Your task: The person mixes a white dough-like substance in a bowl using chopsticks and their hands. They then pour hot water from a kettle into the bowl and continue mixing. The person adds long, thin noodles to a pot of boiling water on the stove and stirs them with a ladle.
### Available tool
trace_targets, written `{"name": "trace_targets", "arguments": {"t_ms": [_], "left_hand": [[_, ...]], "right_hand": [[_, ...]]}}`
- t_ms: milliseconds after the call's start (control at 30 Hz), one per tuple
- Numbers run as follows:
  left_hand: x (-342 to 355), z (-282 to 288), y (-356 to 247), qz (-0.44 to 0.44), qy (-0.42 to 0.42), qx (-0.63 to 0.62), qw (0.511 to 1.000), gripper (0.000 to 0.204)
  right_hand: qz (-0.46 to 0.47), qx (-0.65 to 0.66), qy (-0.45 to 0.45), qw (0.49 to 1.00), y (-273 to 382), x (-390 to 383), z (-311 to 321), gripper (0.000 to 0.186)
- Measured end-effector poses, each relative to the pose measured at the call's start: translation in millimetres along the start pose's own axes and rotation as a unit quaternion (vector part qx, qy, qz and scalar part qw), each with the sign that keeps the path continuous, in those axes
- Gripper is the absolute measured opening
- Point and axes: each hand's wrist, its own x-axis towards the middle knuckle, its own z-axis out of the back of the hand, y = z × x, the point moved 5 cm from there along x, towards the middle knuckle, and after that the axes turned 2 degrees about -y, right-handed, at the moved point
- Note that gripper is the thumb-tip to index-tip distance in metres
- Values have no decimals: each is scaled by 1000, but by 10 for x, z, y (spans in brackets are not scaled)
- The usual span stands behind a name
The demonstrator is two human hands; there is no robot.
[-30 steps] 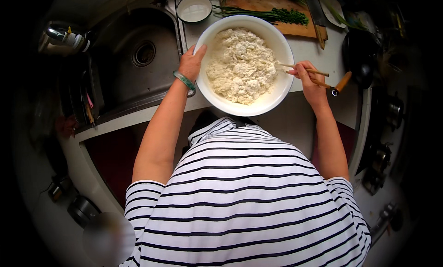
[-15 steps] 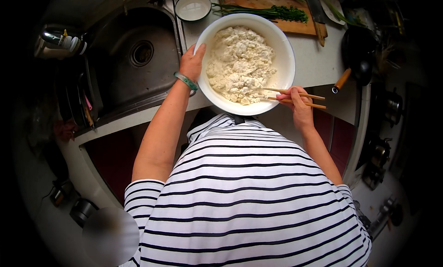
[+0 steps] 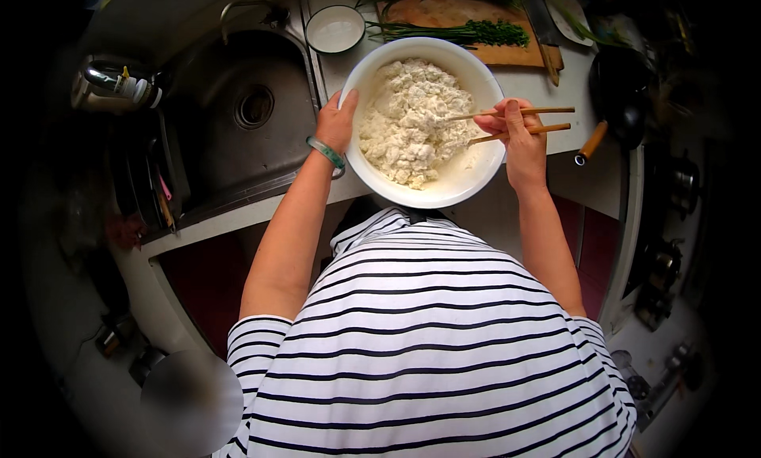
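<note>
A large white bowl (image 3: pixel 483 173) stands at the counter's front edge, close against my body. Crumbly, pale flour dough (image 3: pixel 416 121) fills much of it. My left hand (image 3: pixel 336 123), with a green bangle on its wrist, grips the bowl's left rim, thumb on top. In my right hand (image 3: pixel 519 137), over the right rim, is a pair of wooden chopsticks (image 3: pixel 551 119). Their tips are spread apart; the upper one reaches into the dough, the lower one meets its right edge.
A metal sink (image 3: pixel 230 157) lies to the left. Behind the bowl are a small white bowl (image 3: pixel 335 29) and a wooden cutting board (image 3: pixel 495 55) with chopped greens (image 3: pixel 503 33) and a knife (image 3: pixel 547 58). A dark pan (image 3: pixel 622 85) with a wooden handle sits at the right.
My right hand has moved the chopsticks away from me, from the bowl's near right side to its middle right. The view has shifted slightly; my left hand keeps its hold.
</note>
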Motion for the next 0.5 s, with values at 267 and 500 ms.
{"name": "trace_targets", "arguments": {"t_ms": [267,500], "left_hand": [[-358,108,-535,-256,-184,217,924,33],[-1301,-816,-549,245,237,-173,924,39]], "right_hand": [[90,-51,25,994,213,155,-41,36],[329,-288,116,892,175,-257,-583,11]]}}
